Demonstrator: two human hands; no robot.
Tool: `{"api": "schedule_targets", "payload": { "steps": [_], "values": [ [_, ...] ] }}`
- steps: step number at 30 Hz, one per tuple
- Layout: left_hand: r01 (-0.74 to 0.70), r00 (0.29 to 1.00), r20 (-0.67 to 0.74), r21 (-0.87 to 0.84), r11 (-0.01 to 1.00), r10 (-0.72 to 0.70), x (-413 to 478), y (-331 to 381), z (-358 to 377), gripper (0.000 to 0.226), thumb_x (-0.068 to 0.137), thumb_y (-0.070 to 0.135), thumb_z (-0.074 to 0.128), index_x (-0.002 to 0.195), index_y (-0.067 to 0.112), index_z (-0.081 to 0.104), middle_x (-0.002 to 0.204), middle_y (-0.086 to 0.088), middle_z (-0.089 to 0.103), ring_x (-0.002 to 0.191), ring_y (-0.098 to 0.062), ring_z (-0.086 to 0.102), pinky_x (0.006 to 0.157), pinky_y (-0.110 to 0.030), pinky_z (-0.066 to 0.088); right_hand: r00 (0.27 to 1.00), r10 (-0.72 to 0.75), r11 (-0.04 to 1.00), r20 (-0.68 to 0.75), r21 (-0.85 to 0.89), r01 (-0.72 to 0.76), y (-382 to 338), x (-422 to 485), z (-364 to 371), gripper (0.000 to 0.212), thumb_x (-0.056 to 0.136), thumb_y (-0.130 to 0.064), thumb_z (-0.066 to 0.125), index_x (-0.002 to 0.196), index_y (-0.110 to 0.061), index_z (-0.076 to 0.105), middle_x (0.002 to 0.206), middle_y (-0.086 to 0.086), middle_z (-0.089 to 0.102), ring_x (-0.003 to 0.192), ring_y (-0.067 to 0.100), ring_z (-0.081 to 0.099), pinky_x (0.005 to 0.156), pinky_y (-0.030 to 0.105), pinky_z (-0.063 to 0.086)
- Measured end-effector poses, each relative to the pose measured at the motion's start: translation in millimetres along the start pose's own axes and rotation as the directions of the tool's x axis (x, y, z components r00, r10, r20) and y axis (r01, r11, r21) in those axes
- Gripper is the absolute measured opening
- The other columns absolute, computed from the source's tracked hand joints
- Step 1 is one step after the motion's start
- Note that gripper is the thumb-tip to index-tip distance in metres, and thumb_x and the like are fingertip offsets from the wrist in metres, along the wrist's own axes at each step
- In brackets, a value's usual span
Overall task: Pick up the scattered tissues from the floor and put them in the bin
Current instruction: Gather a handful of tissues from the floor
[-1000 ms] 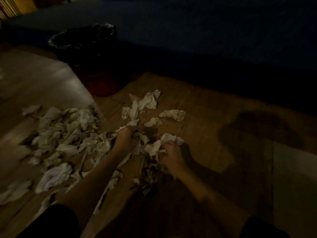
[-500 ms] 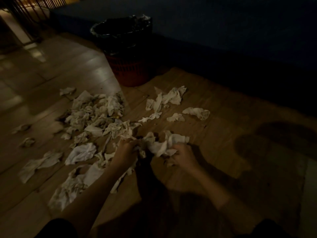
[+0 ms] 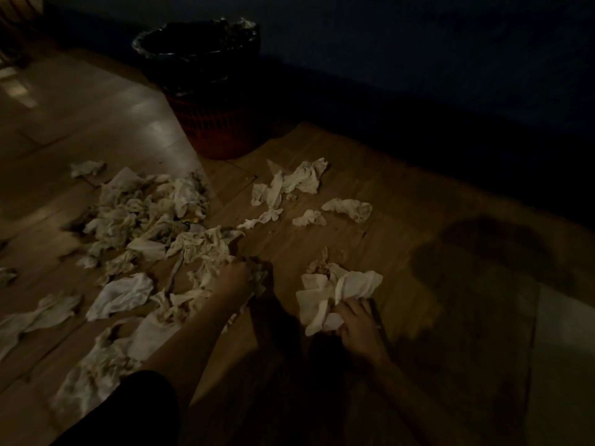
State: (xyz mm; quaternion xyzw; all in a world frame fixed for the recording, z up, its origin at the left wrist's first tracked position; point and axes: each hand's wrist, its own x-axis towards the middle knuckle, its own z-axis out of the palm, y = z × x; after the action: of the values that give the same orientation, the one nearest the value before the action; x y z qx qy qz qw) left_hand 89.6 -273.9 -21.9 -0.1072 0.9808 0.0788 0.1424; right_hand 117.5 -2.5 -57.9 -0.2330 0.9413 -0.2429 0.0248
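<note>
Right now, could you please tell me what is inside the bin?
The bin shows only its black liner, crumpled over the rim. Its inside is dark, so any tissues within cannot be seen.

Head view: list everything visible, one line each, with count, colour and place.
bin: one, red with a black liner, far centre, upright on the floor.
tissues: many, white, crumpled, mostly left of centre, a few nearer the bin.
floor: one, brown wood, underneath everything.
wall: one, dark, along the back.
left hand: one, gripping tissues at the pile's edge.
right hand: one, closed on a white tissue bundle.
</note>
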Motion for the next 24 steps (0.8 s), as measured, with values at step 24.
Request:
{"api": "schedule_targets", "payload": {
  "steps": [24],
  "values": [
    [0.438,0.845,-0.234,-0.214,0.873,-0.481,-212,-211,-3,0.015,0.068,0.01,0.058,0.078,0.001,0.064,0.077,-0.022,0.06,0.069,-0.037,0.058,0.058,-0.036,0.043,0.605,-0.74,0.672,0.294,0.356,0.649,-271,-17,128,0.019,0.074,-0.006,0.064,0.093,-0.008,0.067,0.095,0.011,0.07,0.088,0.027,0.065,0.077,0.033,0.055]
  ]
}}
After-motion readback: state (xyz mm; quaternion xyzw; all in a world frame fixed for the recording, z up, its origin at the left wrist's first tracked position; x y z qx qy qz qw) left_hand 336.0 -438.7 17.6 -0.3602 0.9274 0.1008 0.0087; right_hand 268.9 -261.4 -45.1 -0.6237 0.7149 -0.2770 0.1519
